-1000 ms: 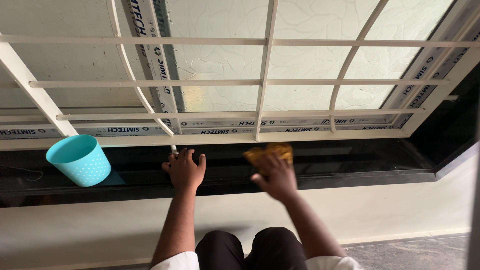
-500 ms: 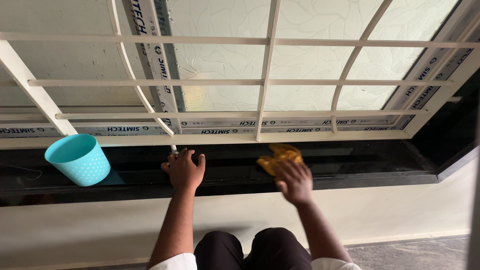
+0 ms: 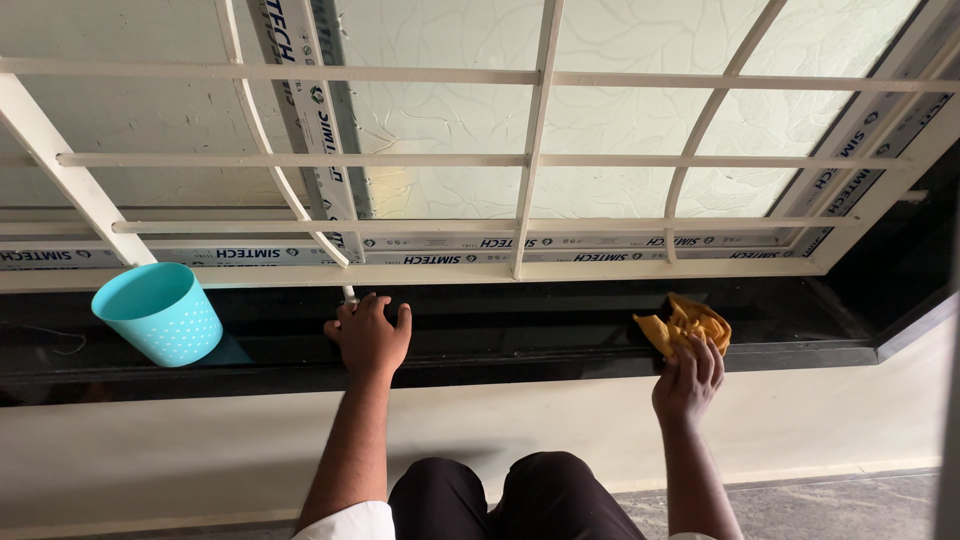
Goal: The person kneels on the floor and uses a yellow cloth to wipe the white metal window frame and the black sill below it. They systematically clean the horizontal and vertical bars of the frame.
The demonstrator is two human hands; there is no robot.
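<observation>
Black windowsill (image 3: 500, 345) under cream window grille (image 3: 530, 160).

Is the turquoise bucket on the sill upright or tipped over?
Upright: the turquoise bucket stands on its base on the black sill, open mouth up. Contents cannot tell.

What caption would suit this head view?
Right hand presses a yellow cloth on the black window sill; left hand braces beside a turquoise bucket.
</observation>
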